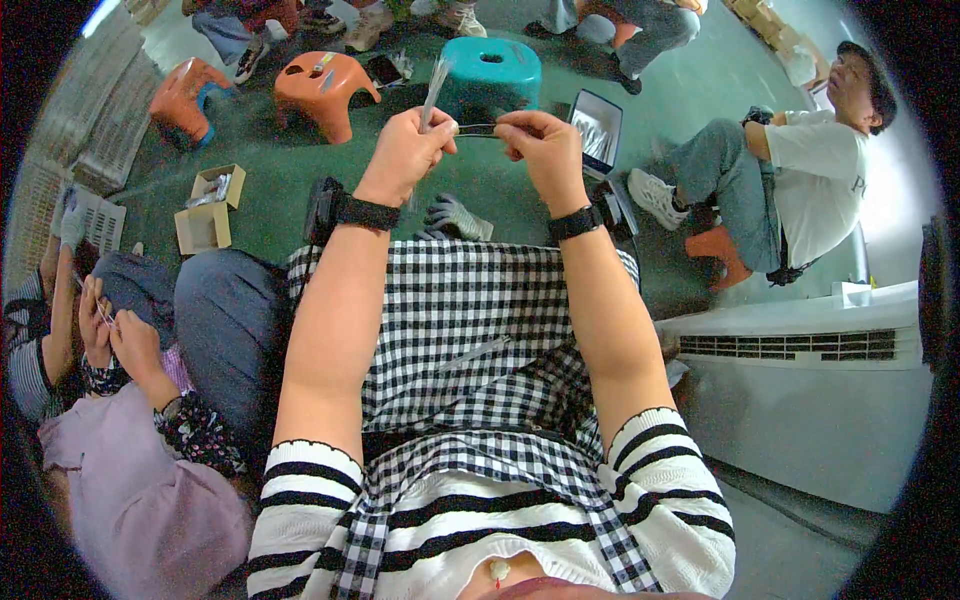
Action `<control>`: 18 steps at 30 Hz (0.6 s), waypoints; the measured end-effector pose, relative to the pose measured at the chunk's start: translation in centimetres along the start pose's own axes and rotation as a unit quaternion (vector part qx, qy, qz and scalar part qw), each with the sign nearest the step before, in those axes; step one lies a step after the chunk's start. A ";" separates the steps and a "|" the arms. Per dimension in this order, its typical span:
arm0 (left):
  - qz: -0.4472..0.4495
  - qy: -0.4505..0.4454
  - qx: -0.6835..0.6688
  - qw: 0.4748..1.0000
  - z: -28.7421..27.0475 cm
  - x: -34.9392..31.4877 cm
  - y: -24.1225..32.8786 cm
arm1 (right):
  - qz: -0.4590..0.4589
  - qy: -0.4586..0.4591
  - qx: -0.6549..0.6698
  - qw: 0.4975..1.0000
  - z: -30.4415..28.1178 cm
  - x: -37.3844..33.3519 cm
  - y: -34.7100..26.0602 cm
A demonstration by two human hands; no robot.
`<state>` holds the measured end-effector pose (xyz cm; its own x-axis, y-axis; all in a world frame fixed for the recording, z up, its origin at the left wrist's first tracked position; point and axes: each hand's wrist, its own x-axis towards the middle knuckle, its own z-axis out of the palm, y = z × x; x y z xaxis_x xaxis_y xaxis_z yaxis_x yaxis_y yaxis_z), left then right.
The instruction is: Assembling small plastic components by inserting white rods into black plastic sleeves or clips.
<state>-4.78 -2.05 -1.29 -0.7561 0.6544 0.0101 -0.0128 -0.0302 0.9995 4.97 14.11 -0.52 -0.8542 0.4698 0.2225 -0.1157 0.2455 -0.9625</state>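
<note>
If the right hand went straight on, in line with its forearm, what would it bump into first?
Probably the teal stool, which lies ahead of the right hand; depth is unclear, so it might pass above it.

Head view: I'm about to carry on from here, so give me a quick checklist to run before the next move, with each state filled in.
1. Left hand grips the bundle of thin pale strips: ok, the bundle sticks up out of the fist.
2. Right hand has the thin strand: ok, it spans the gap between both hands.
3. Strand ends properly placed: cannot tell, the fingers hide them.
4. Gloves on, if wanted: not ok, both hands are bare; a grey glove lies beyond the apron.
5. Neighbour's hands out of the way: ok, well off to the left.
</note>
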 end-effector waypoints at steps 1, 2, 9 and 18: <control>0.053 0.051 0.063 0.995 0.0 0.1 -0.1 | -0.004 0.000 -0.061 0.998 0.0 -0.2 -0.1; 0.054 0.053 0.062 0.995 -0.1 0.3 -0.1 | -0.005 -0.001 -0.061 0.998 0.1 -0.2 0.2; 0.133 0.210 0.019 0.968 -0.7 0.8 0.2 | -0.017 0.001 -0.083 0.996 0.6 -0.4 -0.1; -0.023 0.112 -0.291 0.950 0.2 -0.2 1.2 | 0.003 0.042 0.022 0.999 0.6 -0.4 0.0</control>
<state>-4.47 -2.04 -0.10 -0.8652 0.4902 -0.1052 -0.3598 -0.4610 0.8112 5.05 13.44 -0.71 -0.8092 0.5414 0.2280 -0.1349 0.2064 -0.9691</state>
